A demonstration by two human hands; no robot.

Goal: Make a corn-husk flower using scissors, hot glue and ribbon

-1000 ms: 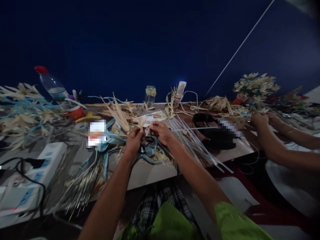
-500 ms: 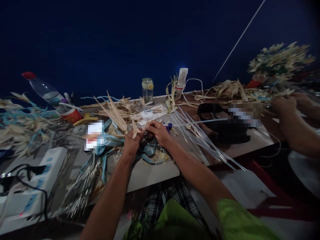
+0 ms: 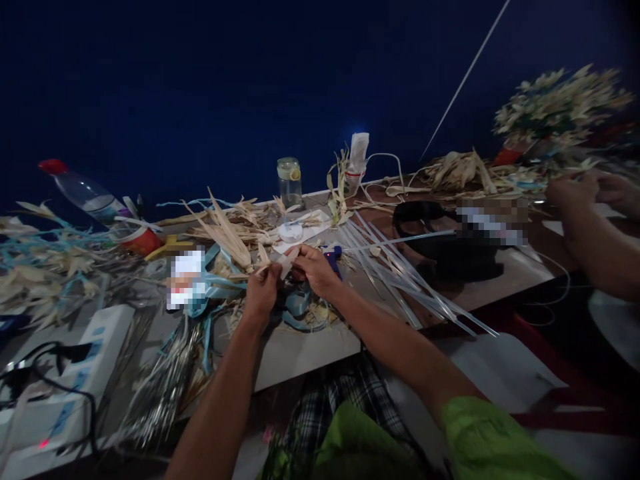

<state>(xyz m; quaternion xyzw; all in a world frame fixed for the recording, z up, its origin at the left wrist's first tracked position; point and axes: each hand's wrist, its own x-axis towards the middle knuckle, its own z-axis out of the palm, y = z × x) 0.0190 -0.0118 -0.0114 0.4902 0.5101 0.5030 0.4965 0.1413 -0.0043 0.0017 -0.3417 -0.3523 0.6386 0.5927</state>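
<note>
Shifted pale strip (image 3: 287, 264), pinched between left hand (image 3: 263, 288), right hand (image 3: 316, 271)

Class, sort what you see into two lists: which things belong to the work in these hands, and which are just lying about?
Seem part of the work:
pale strip, between left hand and right hand
dried husks, close by

Probably just lying about:
red-capped bottle
power strip
lidded clear jar
</note>
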